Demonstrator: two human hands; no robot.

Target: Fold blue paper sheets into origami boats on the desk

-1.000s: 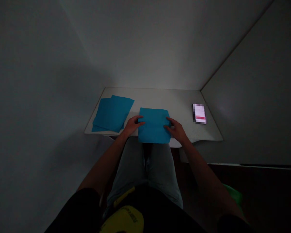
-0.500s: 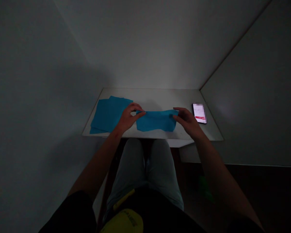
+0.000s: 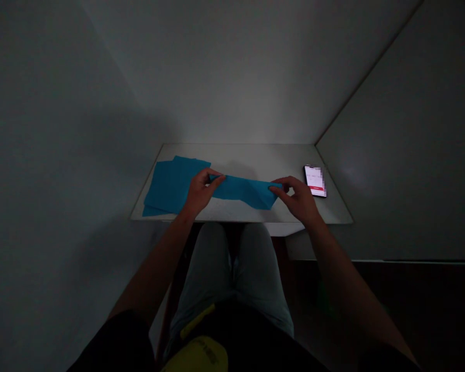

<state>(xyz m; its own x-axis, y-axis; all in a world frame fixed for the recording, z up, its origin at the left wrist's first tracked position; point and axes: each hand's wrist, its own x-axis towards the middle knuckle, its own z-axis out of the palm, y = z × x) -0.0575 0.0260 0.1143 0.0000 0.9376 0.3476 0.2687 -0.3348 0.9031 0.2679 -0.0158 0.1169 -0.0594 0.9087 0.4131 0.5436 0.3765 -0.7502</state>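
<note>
A blue sheet (image 3: 242,190), thin and folded into a long strip, is stretched between my two hands above the table. My left hand (image 3: 202,190) pinches its upper left corner between thumb and fingers. At the other end, my right hand (image 3: 295,196) grips the upper right corner the same way. The strip's lower edge is wavy and dips toward the right. Whether it is paper or cloth I cannot tell. Beside my left hand lies a stack of blue sheets (image 3: 168,186), slightly fanned, partly covered by that hand.
The white table (image 3: 251,155) meets a wall at the back and a panel on the right. A phone (image 3: 315,181) with a lit screen lies to the right, close to my right hand. My knees (image 3: 213,248) are below the table's front edge.
The blue sheet now looks narrower and is pulled more taut. My right hand has closed into a pinch on its corner, and my left hand has shifted slightly left.
</note>
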